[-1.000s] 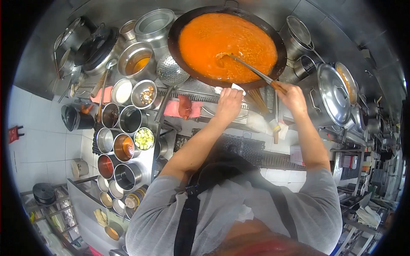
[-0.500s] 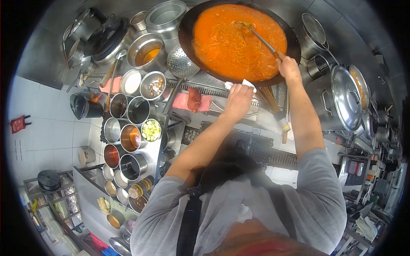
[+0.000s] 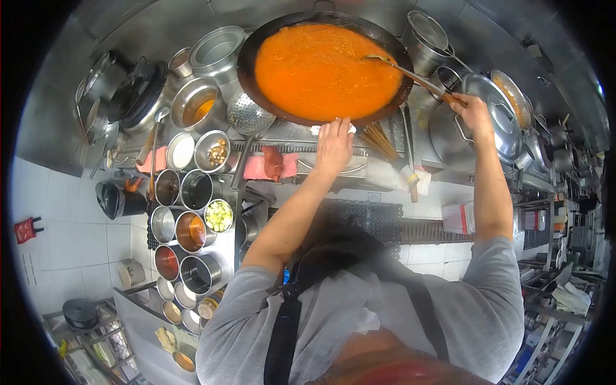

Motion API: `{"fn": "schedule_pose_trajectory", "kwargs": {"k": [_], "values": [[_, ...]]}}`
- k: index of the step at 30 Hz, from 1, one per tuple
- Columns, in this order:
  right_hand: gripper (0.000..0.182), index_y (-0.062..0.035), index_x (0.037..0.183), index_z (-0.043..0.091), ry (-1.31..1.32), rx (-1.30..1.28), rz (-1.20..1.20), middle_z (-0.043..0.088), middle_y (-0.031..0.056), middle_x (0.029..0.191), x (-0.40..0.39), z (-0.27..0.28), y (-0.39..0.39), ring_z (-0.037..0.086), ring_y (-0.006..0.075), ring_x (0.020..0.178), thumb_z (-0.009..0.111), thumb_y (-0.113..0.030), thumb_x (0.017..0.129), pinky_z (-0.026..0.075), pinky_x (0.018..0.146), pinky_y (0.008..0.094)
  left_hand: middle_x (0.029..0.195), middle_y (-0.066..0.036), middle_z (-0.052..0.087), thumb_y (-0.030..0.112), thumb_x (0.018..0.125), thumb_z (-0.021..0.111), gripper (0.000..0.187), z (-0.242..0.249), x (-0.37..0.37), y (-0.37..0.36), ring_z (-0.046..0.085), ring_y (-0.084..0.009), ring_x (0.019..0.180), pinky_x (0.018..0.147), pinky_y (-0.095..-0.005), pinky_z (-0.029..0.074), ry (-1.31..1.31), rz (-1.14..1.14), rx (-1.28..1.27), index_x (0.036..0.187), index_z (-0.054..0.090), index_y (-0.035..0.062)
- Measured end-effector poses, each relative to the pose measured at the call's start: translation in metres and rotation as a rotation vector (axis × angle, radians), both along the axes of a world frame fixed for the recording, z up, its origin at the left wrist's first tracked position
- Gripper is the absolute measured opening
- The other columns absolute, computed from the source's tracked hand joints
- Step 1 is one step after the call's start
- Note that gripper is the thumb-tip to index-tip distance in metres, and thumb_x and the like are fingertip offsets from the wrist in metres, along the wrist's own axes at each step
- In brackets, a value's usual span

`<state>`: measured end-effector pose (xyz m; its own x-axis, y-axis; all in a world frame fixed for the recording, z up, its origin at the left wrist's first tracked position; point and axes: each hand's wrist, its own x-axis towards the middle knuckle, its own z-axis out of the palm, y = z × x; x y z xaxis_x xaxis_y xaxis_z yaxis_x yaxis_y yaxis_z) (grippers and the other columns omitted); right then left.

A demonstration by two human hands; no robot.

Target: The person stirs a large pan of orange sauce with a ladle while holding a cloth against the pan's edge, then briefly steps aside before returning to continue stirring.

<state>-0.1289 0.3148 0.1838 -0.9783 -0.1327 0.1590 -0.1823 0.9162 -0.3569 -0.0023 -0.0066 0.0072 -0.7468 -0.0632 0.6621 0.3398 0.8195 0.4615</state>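
Note:
A large dark wok (image 3: 247,70) holds orange sauce (image 3: 321,70) with bits floating in it. My right hand (image 3: 473,114), to the right of the wok, is closed round the wooden handle of a long ladle (image 3: 417,78), whose bowl end dips into the right part of the sauce. My left hand (image 3: 334,146) presses a folded white cloth (image 3: 314,129) against the wok's near rim. Just right of that hand a bamboo brush (image 3: 378,140) lies by the stove edge.
A perforated skimmer (image 3: 249,115) lies left of the wok, above a pink cloth (image 3: 255,168). Further left stand several metal pots, one with chopped green pieces (image 3: 219,216). A large lidded pot (image 3: 491,109) and a wire strainer (image 3: 428,29) stand at the right.
My right hand has moved right with the ladle, which now lies at a flatter slant across the wok's right rim. The left hand stays at the near rim. The view has shifted.

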Motion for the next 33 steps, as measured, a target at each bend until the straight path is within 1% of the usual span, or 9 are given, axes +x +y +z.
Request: {"fn": "schedule_pose_trajectory", "kwargs": {"k": [5, 10, 14, 16, 18, 20, 22, 27, 33], "values": [[0.039, -0.0095, 0.118, 0.071, 0.045, 0.058, 0.009, 0.072, 0.0187, 0.1, 0.052, 0.024, 0.014, 0.071, 0.0314, 0.091, 0.075, -0.021, 0.081, 0.053, 0.082, 0.0378, 0.117, -0.02, 0.058, 0.016, 0.081, 0.072, 0.043, 0.032, 0.02, -0.01, 0.053, -0.0382, 0.116, 0.103, -0.0469, 0.04, 0.057, -0.071, -0.048, 0.12, 0.061, 0.0013], [0.037, -0.01, 0.116, 0.072, 0.019, 0.068, 0.104, 0.072, 0.0193, 0.096, 0.08, 0.023, 0.004, 0.07, 0.0341, 0.085, 0.075, -0.016, 0.08, 0.054, 0.078, 0.0396, 0.115, -0.02, 0.063, 0.02, 0.084, 0.072, 0.04, 0.039, 0.084, -0.051, 0.059, -0.0376, 0.108, 0.097, -0.0453, 0.046, 0.003, -0.105, 0.205, 0.117, 0.062, -0.0008], [0.034, -0.0091, 0.113, 0.072, 0.05, 0.025, 0.267, 0.071, 0.0188, 0.096, 0.089, 0.008, -0.021, 0.068, 0.0372, 0.086, 0.074, -0.013, 0.079, 0.054, 0.078, 0.0413, 0.095, -0.016, 0.07, 0.021, 0.087, 0.07, 0.032, -0.032, 0.162, -0.092, 0.068, -0.0331, 0.087, 0.079, -0.0428, 0.053, -0.253, -0.054, 0.311, 0.112, 0.066, 0.0009], [0.033, -0.0098, 0.113, 0.072, 0.02, 0.007, 0.285, 0.071, 0.0179, 0.097, 0.085, -0.004, -0.036, 0.067, 0.0374, 0.087, 0.073, -0.013, 0.08, 0.054, 0.079, 0.0419, 0.096, -0.021, 0.069, 0.02, 0.087, 0.07, 0.03, -0.066, 0.207, -0.102, 0.07, -0.0322, 0.086, 0.076, -0.0388, 0.054, -0.703, 0.013, 0.344, 0.109, 0.066, -0.0007], [0.033, -0.0115, 0.114, 0.072, 0.035, 0.016, 0.296, 0.07, 0.0187, 0.098, 0.082, -0.012, -0.056, 0.067, 0.0375, 0.089, 0.071, -0.014, 0.081, 0.053, 0.079, 0.0424, 0.099, -0.023, 0.069, 0.029, 0.085, 0.07, 0.036, -0.128, 0.255, -0.11, 0.07, -0.0361, 0.087, 0.078, -0.0427, 0.054, -1.02, 0.069, 0.231, 0.109, 0.067, 0.0019], [0.033, -0.0131, 0.116, 0.071, 0.016, 0.011, 0.312, 0.07, 0.0195, 0.098, 0.069, -0.031, -0.071, 0.067, 0.0378, 0.09, 0.068, -0.016, 0.083, 0.053, 0.08, 0.0436, 0.095, -0.02, 0.071, 0.039, 0.088, 0.062, 0.035, -0.22, 0.313, -0.117, 0.068, -0.0402, 0.087, 0.077, -0.0485, 0.054, -1.17, 0.145, 0.08, 0.105, 0.071, 0.0097], [0.032, -0.0137, 0.116, 0.071, 0.068, 0.039, 0.344, 0.07, 0.0201, 0.097, 0.057, -0.049, -0.088, 0.066, 0.0381, 0.09, 0.065, -0.017, 0.085, 0.053, 0.082, 0.0452, 0.095, -0.018, 0.072, 0.035, 0.086, 0.062, 0.033, -0.239, 0.348, -0.116, 0.069, -0.0389, 0.087, 0.078, -0.0483, 0.055, -1.384, 0.096, 0.047, 0.106, 0.071, 0.0093], [0.037, -0.0127, 0.123, 0.066, 0.073, 0.114, 0.366, 0.069, 0.0223, 0.098, 0.029, -0.075, -0.136, 0.065, 0.04, 0.095, 0.062, -0.014, 0.086, 0.052, 0.084, 0.0486, 0.107, -0.021, 0.07, 0.029, 0.084, 0.061, 0.037, -0.348, 0.455, -0.094, 0.068, -0.0394, 0.092, 0.081, -0.0484, 0.055, -1.394, 0.036, -0.419, 0.113, 0.068, 0.0073], [0.036, -0.0123, 0.126, 0.064, 0.025, 0.061, 0.274, 0.068, 0.024, 0.102, -0.009, -0.096, -0.174, 0.064, 0.0408, 0.1, 0.061, -0.018, 0.09, 0.051, 0.087, 0.0496, 0.109, -0.022, 0.069, 0.028, 0.084, 0.06, 0.04, -0.339, 0.493, -0.04, 0.067, -0.0406, 0.095, 0.082, -0.0496, 0.055, -1.433, 0.191, -0.09, 0.117, 0.065, 0.0064]]}}
